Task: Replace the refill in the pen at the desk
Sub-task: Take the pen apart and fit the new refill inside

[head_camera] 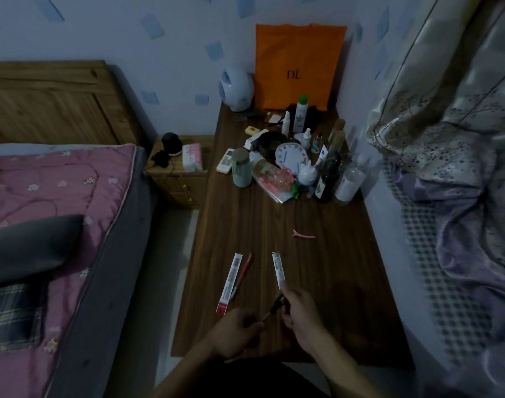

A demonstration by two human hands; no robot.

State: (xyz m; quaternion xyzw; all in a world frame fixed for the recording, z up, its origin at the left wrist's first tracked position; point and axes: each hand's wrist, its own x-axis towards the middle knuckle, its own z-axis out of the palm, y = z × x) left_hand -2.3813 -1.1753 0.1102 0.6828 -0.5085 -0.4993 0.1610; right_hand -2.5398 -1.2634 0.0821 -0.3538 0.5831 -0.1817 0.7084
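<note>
Holding a slim dark pen (274,308) between them just above the near end of the dark wood-grain counter (317,254), the left hand (236,332) and the right hand (300,315) each take one end, so the pen slants up from lower left to upper right. The left fingers are curled and pressed together around the lower end; the right fingers (286,309) pinch the upper part, though the dim light hides exactly where the pads sit. To judge by its build, the pen is light, stiff and smooth, so it may slip or twist; a firm pinch on each half, close to the joint, would suit unscrewing or pulling it apart. Any refill inside would be thin and easy to bend, best drawn straight along the barrel's axis. On the counter lie a long white-and-red packet (229,282), with a thin red pen or refill (243,272) just beside it, and a shorter white packet (278,270) near the right hand; which holds the new refill I cannot tell. A small pink hair clip (303,234) lies further back, apart from the work.
</note>
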